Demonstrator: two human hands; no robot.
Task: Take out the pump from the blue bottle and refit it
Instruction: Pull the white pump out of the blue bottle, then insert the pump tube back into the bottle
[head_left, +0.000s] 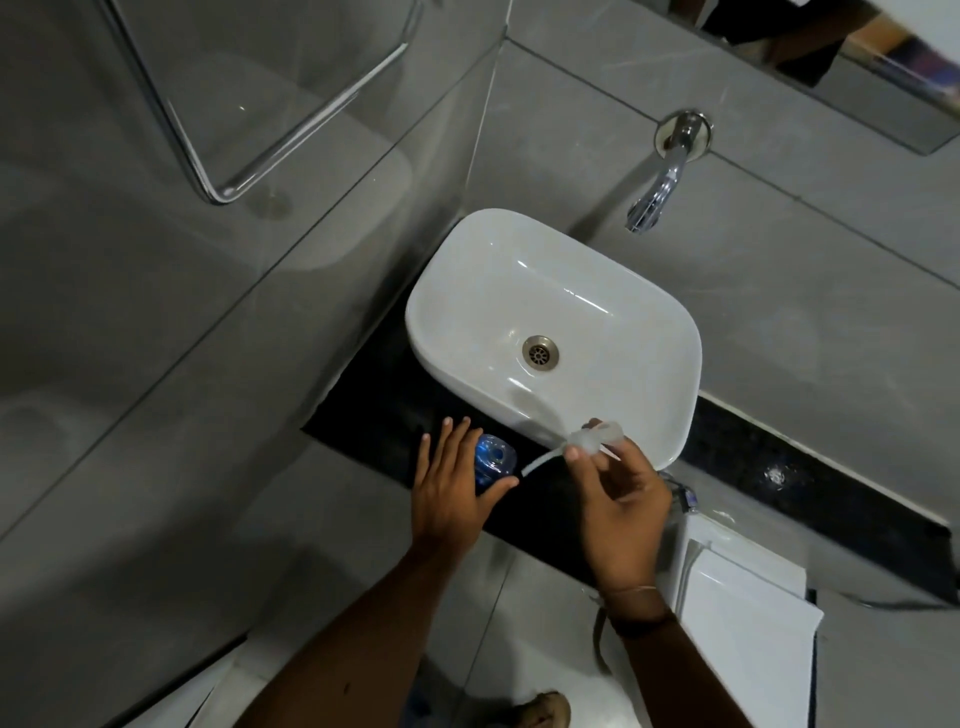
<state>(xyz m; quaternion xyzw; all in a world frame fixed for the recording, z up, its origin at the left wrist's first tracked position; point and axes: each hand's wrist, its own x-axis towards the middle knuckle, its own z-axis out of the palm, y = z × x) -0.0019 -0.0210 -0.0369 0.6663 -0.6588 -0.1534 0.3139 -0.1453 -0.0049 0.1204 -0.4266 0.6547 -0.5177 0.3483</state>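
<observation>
Our right hand (618, 499) pinches the clear pump (592, 440) by its head, out of the bottle. The pump's thin tube (540, 462) is its long line, and it slants down to the left, toward the bottle. Our left hand (452, 483) wraps around the blue bottle (493, 460) and holds it upright on the dark table (374, 415). The bottle's mouth is open and faces up, just left of the tube tip. We think the tip must go into that mouth next. We cannot tell how much soap is inside. The white sink (670, 415) sits just beyond, with nothing in it.
</observation>
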